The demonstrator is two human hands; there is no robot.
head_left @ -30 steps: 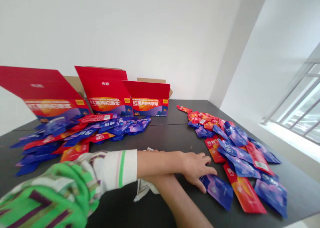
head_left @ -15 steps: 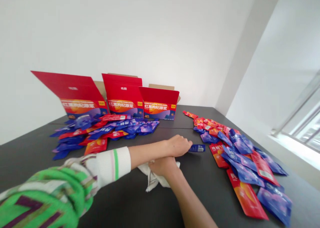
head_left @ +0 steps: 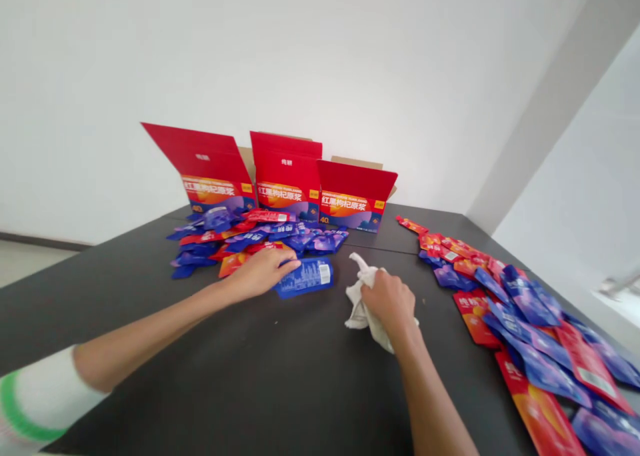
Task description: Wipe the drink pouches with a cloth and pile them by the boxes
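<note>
My left hand (head_left: pixel 261 271) is closed on one end of a blue pouch (head_left: pixel 307 277), whose white barcode patch faces up. This pouch is just in front of the left heap of red and blue pouches (head_left: pixel 250 233). Further right, my right hand (head_left: pixel 390 299) grips a crumpled white cloth (head_left: pixel 361 303) against the dark table. Parts of the cloth stick out on both sides of the fingers, and the palm side is hidden.
Three red printed boxes with raised lids, a left box (head_left: pixel 215 189), a middle box (head_left: pixel 285 193) and a right box (head_left: pixel 353 206), stand behind the left heap. Another heap of red and blue pouches (head_left: pixel 530 329) spreads along the right side of the black table (head_left: pixel 240 383).
My arms were crossed and are now apart. The left hand has carried the blue pouch leftward to the left heap. My right hand still has the cloth. The view has shifted left.
</note>
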